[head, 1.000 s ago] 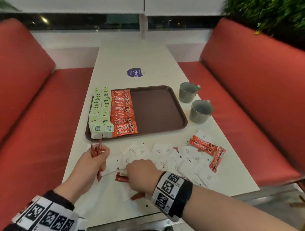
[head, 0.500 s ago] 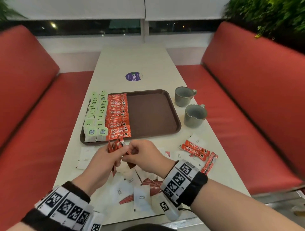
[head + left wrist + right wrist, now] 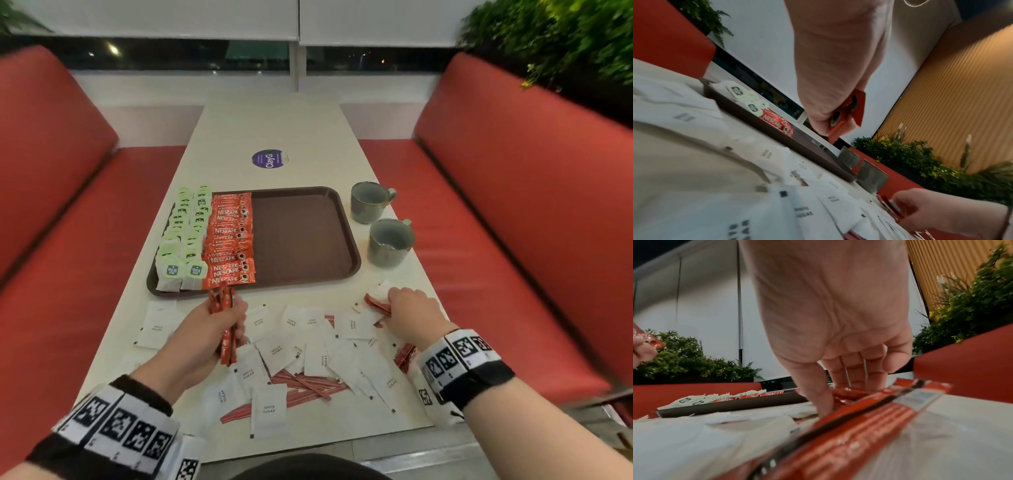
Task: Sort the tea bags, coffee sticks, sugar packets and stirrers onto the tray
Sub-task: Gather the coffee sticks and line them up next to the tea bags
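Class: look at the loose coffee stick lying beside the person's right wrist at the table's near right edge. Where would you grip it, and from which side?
Probably pinch the coffee stick across its narrow width near the middle, coming from above. It lies flat on the table, long and thin, partly on sugar packets, so little but its long edges offers a grip.

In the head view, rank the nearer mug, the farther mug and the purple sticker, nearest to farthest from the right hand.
From the right hand, which is reaching onto coffee sticks:
1. Nearer mug, just beyond the hand, right of the tray.
2. Farther mug, behind the first.
3. Purple sticker, beyond the tray, mid-table.
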Demonstrator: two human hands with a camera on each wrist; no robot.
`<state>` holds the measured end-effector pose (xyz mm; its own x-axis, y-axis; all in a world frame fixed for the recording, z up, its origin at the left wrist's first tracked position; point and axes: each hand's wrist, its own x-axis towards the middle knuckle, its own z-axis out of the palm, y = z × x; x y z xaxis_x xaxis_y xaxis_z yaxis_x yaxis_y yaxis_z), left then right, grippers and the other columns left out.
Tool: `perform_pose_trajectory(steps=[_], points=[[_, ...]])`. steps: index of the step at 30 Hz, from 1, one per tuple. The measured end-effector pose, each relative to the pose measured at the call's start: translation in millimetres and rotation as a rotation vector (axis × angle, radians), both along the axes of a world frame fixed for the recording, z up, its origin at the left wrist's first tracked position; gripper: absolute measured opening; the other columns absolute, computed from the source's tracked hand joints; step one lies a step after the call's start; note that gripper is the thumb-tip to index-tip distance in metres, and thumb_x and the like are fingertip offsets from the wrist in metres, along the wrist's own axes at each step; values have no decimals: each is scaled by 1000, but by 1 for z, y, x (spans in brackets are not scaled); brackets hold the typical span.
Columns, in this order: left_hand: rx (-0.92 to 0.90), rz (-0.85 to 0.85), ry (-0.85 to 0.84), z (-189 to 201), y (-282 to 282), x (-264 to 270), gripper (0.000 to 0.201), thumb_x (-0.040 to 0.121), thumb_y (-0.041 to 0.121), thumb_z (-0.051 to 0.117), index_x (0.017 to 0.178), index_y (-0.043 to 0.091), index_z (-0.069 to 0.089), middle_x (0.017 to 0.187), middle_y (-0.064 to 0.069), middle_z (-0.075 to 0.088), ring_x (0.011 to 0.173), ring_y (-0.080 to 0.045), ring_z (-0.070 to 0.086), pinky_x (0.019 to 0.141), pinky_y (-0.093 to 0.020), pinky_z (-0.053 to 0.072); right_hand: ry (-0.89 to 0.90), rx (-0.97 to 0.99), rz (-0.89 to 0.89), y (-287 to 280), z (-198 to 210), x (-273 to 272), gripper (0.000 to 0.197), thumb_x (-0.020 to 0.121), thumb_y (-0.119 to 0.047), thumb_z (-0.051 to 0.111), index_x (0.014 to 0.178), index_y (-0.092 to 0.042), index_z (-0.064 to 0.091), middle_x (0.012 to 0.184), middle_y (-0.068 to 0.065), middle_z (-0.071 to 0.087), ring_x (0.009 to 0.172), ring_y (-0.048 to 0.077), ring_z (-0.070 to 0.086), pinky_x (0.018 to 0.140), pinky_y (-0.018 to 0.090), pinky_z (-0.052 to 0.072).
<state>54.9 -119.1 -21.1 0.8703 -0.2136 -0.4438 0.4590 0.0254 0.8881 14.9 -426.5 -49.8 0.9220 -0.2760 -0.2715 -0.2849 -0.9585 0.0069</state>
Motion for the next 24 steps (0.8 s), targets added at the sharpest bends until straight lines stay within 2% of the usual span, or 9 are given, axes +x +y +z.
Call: perform_pose_trajectory(steps=[3, 5, 7, 11, 13, 17, 20, 22, 24], points=[[40, -107, -57, 4, -20, 0, 10, 93, 6, 55, 84, 10, 53, 68, -5, 51, 58, -16, 48, 63, -29, 45, -1, 2, 35, 2, 1, 4, 12, 90, -12, 43, 100, -15, 49, 101, 4, 59, 86, 23, 55, 71, 31, 41], [96, -161, -81, 8, -34, 1, 13, 91, 9, 59, 81, 13, 51, 63, -1, 48, 57, -14, 45, 60, -27, 41, 0, 23, 41, 1, 2, 7, 16, 89, -7, 41, 100, -13, 51, 97, 4, 59, 88, 24, 58, 70, 30, 43], [136, -202, -111, 9, -48, 3, 21, 88, 13, 65, 77, 16, 48, 58, 1, 43, 55, -14, 41, 58, -26, 37, -45, 115, 7, 2, 9, 10, 11, 90, -7, 41, 90, -15, 48, 87, 3, 56, 85, 25, 58, 63, 27, 41], [153, -275, -169, 14, -83, 2, 23, 82, 19, 72, 78, 15, 50, 55, 4, 42, 52, -12, 38, 53, -23, 36, -192, 734, -45, 26, 43, 6, 18, 93, -15, 50, 75, -14, 52, 71, 5, 62, 59, 14, 55, 52, 23, 43], [129, -312, -184, 16, -101, -2, 16, 84, 21, 70, 80, 16, 56, 51, 10, 46, 50, -8, 38, 51, -21, 35, -240, 930, 14, 45, 57, 1, 13, 88, -9, 54, 78, -13, 59, 67, 1, 64, 52, 8, 55, 52, 19, 44], [108, -300, -177, 11, -119, -7, 11, 89, 29, 64, 81, 23, 61, 50, 16, 50, 52, -7, 38, 54, -23, 32, -335, 795, 84, 66, 53, 2, 19, 79, -1, 50, 83, -18, 58, 72, -3, 60, 66, 14, 57, 55, 23, 46], [138, -286, -185, 8, -122, -8, 18, 91, 26, 62, 75, 20, 60, 54, 10, 54, 46, -4, 43, 47, -17, 34, -390, 918, -37, 69, 41, -4, 32, 79, -7, 63, 101, -25, 49, 74, -2, 64, 62, 9, 61, 52, 17, 49], [166, -269, -183, 6, -122, -6, 16, 90, 21, 62, 75, 14, 61, 54, 10, 59, 45, -2, 50, 46, -14, 38, -386, 985, -60, 67, 38, -9, 52, 74, -14, 75, 115, -29, 47, 73, -4, 65, 65, 4, 61, 59, 13, 47], [230, -269, -184, 4, -120, -1, 14, 87, 21, 64, 76, 14, 59, 58, 7, 60, 52, -7, 52, 55, -20, 41, -354, 989, -66, 56, 38, -12, 57, 75, -16, 77, 123, -27, 50, 82, -4, 67, 75, 8, 64, 70, 20, 51]])
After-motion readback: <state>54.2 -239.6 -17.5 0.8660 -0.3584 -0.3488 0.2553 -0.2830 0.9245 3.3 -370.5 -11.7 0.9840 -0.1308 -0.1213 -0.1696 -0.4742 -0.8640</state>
